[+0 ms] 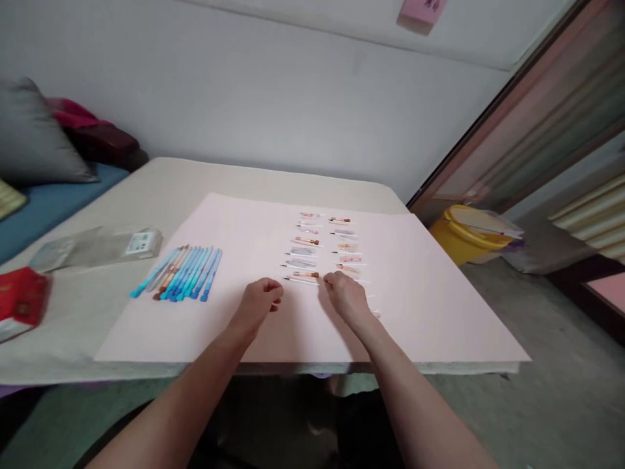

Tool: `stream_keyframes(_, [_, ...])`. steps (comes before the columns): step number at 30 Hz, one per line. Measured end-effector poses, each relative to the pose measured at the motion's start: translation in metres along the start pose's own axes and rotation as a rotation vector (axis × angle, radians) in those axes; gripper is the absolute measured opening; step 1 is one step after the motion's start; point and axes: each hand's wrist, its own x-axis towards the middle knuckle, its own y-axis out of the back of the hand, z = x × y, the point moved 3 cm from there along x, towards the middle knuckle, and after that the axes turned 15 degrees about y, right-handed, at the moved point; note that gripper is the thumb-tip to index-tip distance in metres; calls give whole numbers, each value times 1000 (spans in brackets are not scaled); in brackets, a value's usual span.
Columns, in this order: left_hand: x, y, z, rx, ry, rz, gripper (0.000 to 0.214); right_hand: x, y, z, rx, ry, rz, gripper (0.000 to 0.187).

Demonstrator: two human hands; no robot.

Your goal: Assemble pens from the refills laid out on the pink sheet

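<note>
Two columns of small pen parts lie on a pale pink sheet (430,286): thin refills with clear and orange barrel pieces (306,241). My left hand (258,301) rests on the sheet with fingers curled, just left of the nearest refill (301,280). My right hand (346,294) is pinched at that refill's right end, over the bottom of the right column (349,257). What the fingertips grip is too small to make out. A bunch of blue pens (188,273) lies to the left of my left hand.
The sheet covers a beige table (161,179). A clear plastic packet with a white label (97,246) and a red box (19,299) sit at the left. Cushions lie on a blue seat behind. A yellow bucket (463,234) stands on the floor at right.
</note>
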Motion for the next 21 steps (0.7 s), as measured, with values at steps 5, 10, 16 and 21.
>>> stream_keyframes(5, [3, -7, -14, -534, 314, -94, 12, 12, -13, -6, 18, 58, -15, 25])
stream_keyframes(10, [7, -15, -20, -695, 372, -46, 10, 17, -19, -10, 13, -4, -11, 24])
stream_keyframes(16, [6, -21, -23, -727, 400, -45, 11, 20, -21, -20, 8, 54, -32, 27])
stream_keyframes(21, [5, -23, -23, -738, 404, -51, 12, 21, -23, -24, 35, 65, -129, 28])
